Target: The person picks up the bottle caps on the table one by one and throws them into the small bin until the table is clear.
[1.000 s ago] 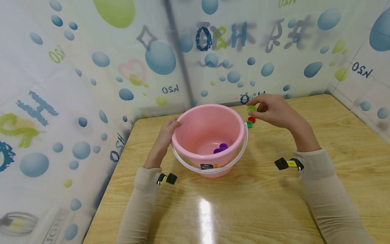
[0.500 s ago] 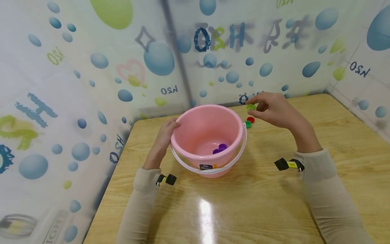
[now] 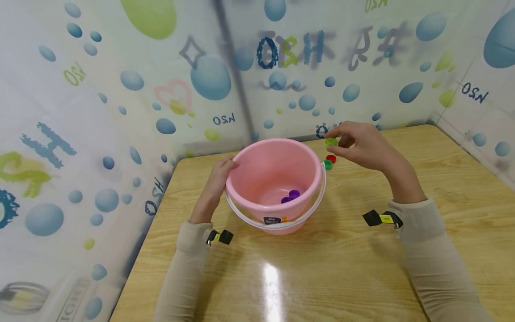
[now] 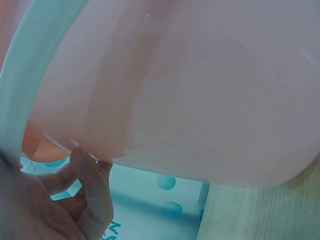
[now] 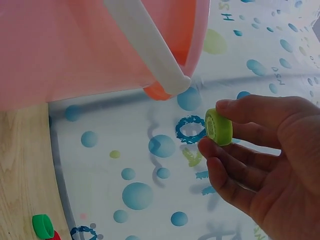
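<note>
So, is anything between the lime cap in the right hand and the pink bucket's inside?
The right hand pinches the lime cap outside the right rim of the pink bucket; only that rim stands between. The white handle hangs in front, out of the way.

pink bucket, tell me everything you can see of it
The pink bucket looks like smooth plastic, round, with a thick rim and walls narrowing toward the base. It stands mouth up on the wooden table. Its white handle hangs across the near side, by a dark label. Small purple caps lie on its floor, and the left hand grips its rim.
</note>
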A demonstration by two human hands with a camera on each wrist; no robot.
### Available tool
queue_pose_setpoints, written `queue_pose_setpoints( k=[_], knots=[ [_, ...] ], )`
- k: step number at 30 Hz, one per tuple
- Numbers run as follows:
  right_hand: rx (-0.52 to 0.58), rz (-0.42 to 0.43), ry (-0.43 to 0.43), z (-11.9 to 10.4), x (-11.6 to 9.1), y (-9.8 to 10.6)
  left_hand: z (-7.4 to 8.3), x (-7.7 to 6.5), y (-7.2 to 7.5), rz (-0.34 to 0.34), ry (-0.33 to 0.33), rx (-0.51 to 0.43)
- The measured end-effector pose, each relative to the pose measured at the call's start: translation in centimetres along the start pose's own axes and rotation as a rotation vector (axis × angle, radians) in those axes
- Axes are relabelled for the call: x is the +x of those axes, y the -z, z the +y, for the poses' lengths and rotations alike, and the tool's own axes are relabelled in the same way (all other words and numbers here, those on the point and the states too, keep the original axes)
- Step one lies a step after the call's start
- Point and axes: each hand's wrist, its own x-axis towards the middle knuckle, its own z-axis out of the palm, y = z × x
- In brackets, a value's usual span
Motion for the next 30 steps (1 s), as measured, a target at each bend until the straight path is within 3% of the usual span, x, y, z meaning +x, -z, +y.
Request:
queue_pose_setpoints(
  k=[24, 30],
  knots=[
    [-0.019, 0.039, 0.080, -0.9, -0.2, 0.6, 0.1, 0.0, 0.0, -0.002, 0.003, -0.007],
    [0.002, 0.027, 0.093, -1.1, -0.3, 0.4, 0.3, 0.1, 0.0, -0.018, 0.039, -0.019]
  ],
)
